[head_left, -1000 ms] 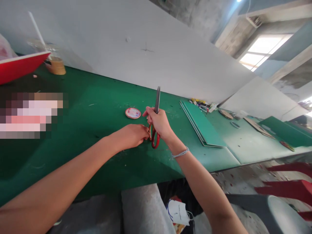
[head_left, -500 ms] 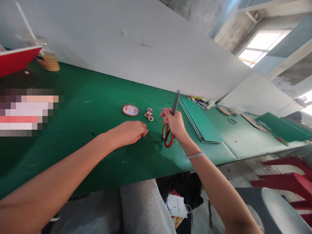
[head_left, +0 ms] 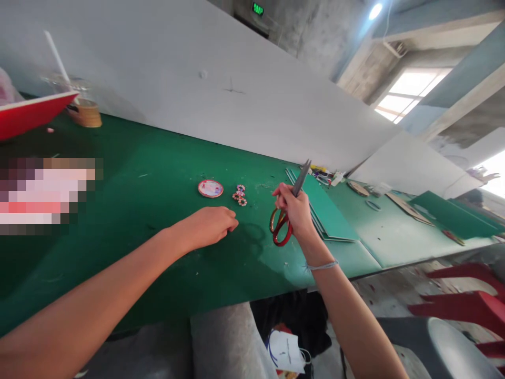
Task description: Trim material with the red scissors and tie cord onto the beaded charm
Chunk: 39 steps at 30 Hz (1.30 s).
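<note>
Far left of the beaded cluster (head_left: 240, 195): a red, white-edged object (head_left: 35, 117), cut off by the frame; cannot tell if it is a tray. Pinkish plastic (head_left: 7, 88) behind it, also cut off. Nearer me, a pixelated patch (head_left: 43, 195) blots out what lies there. Left of the cluster, farther back: a clear container with a tan base (head_left: 90, 114); a white rod (head_left: 56, 57) stands in or behind it, cannot tell which.

Just left of the cluster: a red-rimmed disc (head_left: 210, 188), flat on the green bench (head_left: 165, 158). My left grip (head_left: 216, 227) is on the near-left side of the cluster, back of the hand up, fingers curled under; cannot tell whether anything is pinched inside.

Well below the cluster and to its right, under the bench: a white bag (head_left: 284, 351), contents not legible. Right of the cluster, apart from it: my right grip (head_left: 295, 210), closed round scissors (head_left: 302, 180), blades slanting up and away, red loops hanging beneath; their middle is hidden by my hand. Farther right of the cluster: green boards (head_left: 329, 210), partly covered by that hand.
</note>
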Each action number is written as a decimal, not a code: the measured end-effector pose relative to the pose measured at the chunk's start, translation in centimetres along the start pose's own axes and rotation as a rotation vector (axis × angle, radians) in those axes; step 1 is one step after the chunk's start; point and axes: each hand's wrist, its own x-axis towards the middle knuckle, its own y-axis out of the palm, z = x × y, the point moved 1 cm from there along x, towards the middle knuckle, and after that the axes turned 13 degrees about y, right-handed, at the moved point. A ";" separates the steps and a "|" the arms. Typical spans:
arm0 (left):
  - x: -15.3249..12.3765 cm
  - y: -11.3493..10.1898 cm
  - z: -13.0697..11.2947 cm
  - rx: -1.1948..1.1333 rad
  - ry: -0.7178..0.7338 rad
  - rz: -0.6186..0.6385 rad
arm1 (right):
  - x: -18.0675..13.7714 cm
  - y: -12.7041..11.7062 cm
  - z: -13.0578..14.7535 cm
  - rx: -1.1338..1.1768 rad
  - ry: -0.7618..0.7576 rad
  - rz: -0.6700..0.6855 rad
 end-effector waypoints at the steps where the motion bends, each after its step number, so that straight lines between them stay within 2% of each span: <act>1: 0.1 -0.1 -0.1 0.008 -0.009 0.017 | 0.0 0.4 0.5 0.035 -0.015 0.015; 6: 0.6 -0.1 -0.1 0.017 -0.041 0.066 | -0.5 4.9 2.0 0.071 -0.019 0.127; 9: 0.6 0.4 0.1 0.008 -0.047 0.050 | -0.4 7.9 1.0 0.077 0.050 0.216; 12: 0.4 0.7 0.2 -0.017 -0.026 -0.001 | 0.1 9.1 -0.4 0.089 0.113 0.246; 14: 0.3 0.8 0.3 -0.032 -0.008 -0.031 | 0.5 8.6 -0.9 0.102 0.119 0.245; 22: 0.2 1.1 0.8 -0.032 0.018 -0.084 | 0.1 4.2 -1.2 0.204 0.082 0.194; 32: 0.3 1.1 0.7 -0.031 0.023 -0.047 | -0.3 3.7 -1.5 0.170 0.034 0.160; 39: 0.2 0.6 0.2 -0.048 0.017 -0.044 | -0.9 0.0 -1.5 0.134 0.037 0.116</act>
